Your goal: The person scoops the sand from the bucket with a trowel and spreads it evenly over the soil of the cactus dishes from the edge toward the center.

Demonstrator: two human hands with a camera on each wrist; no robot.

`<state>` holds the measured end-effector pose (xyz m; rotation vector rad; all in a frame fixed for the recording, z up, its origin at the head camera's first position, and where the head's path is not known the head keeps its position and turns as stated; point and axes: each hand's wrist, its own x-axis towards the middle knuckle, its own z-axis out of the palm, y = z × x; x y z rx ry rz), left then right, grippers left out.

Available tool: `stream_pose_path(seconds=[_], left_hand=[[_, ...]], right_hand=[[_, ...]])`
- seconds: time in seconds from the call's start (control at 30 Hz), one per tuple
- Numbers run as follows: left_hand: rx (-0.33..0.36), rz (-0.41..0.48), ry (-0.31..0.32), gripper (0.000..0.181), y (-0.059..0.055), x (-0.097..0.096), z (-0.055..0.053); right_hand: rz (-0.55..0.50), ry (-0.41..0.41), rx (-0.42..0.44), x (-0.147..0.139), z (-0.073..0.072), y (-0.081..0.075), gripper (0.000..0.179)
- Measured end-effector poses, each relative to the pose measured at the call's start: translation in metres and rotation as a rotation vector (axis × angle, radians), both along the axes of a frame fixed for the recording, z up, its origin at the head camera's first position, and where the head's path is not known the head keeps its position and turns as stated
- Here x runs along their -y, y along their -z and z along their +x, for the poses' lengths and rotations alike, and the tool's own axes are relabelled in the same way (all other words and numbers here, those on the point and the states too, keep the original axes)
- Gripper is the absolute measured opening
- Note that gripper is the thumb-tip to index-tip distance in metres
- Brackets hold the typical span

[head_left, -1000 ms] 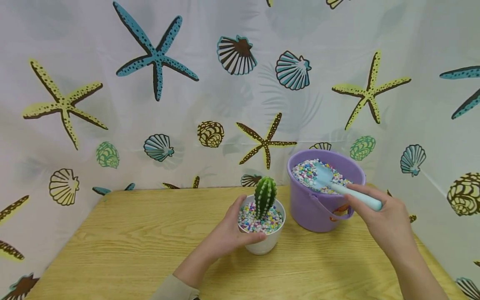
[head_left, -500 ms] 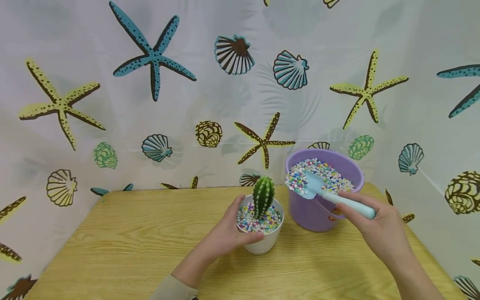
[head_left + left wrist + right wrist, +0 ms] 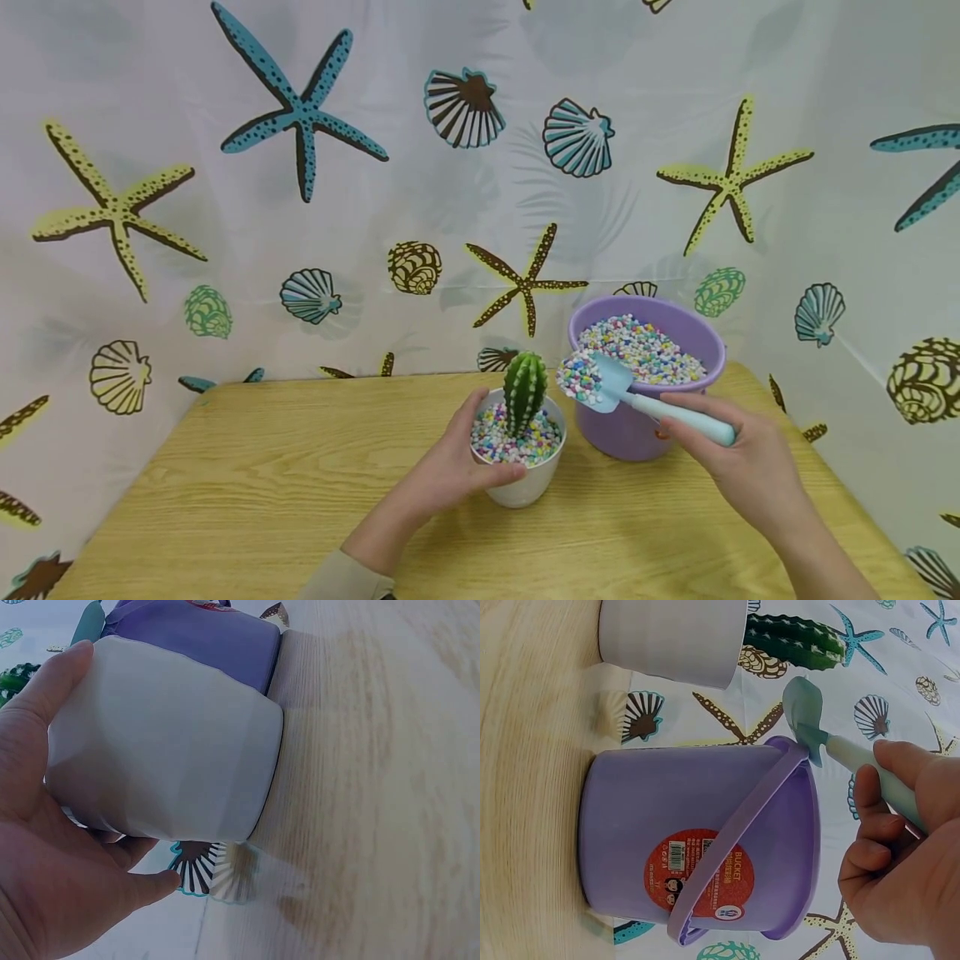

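Observation:
A green cactus (image 3: 524, 396) stands in a white pot (image 3: 520, 490) whose top is covered with multicoloured pebbles (image 3: 495, 437). My left hand (image 3: 453, 467) grips the pot's left side, thumb across the near face; the left wrist view shows the hand (image 3: 60, 825) around the pot (image 3: 172, 742). With its fingers curled round the handle, my right hand (image 3: 750, 467) holds a light blue toy shovel (image 3: 617, 379). Pebbles are heaped on the shovel's blade, which hangs between the pot and the purple bucket (image 3: 615, 429), at the bucket's left rim. More pebbles fill much of the bucket.
The wooden table (image 3: 300, 467) carries the pot and bucket. A white curtain (image 3: 360, 217) printed with starfish and shells hangs close behind and at both sides. The bucket's handle (image 3: 739, 840) hangs down across a red label (image 3: 697, 874).
My right hand has lifted the shovel out of the bucket with a load of pebbles and moved it left, towards the pot. The left hand keeps its hold on the pot.

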<state>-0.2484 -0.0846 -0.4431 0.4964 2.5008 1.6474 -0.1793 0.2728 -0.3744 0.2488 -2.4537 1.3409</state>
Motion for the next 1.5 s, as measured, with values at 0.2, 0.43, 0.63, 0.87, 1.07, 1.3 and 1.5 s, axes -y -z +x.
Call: stream_pose_path(seconds=[0.2,0.43,0.63,0.87,1.07,1.3,1.5], left_hand=[[-0.001,-0.007,-0.012,0.127,-0.001,0.0,0.0],[0.008,0.0,-0.019,0.126,-0.002,0.0,0.001],[0.022,0.007,-0.007,0.126,-0.002,0.002,0.001],[0.032,-0.011,0.029,0.128,-0.003,0.009,0.0],[0.02,-0.044,0.048,0.128,-0.008,0.014,0.002],[0.037,-0.02,0.073,0.123,-0.01,0.015,0.0],[0.045,-0.005,0.079,0.122,-0.009,0.016,-0.001]], right_hand=[[0.026,0.005,0.001,0.003,-0.002,0.002,0.031],[0.019,-0.012,0.02,0.005,-0.004,0.005,0.032],[0.032,-0.04,-0.012,0.009,-0.005,0.01,0.03],[0.032,-0.07,-0.053,0.015,-0.005,0.015,0.027],[0.037,-0.08,-0.074,0.019,-0.003,0.018,0.026],[0.077,-0.093,-0.106,0.024,-0.003,0.021,0.025],[0.134,-0.085,-0.164,0.027,-0.003,0.022,0.027]])
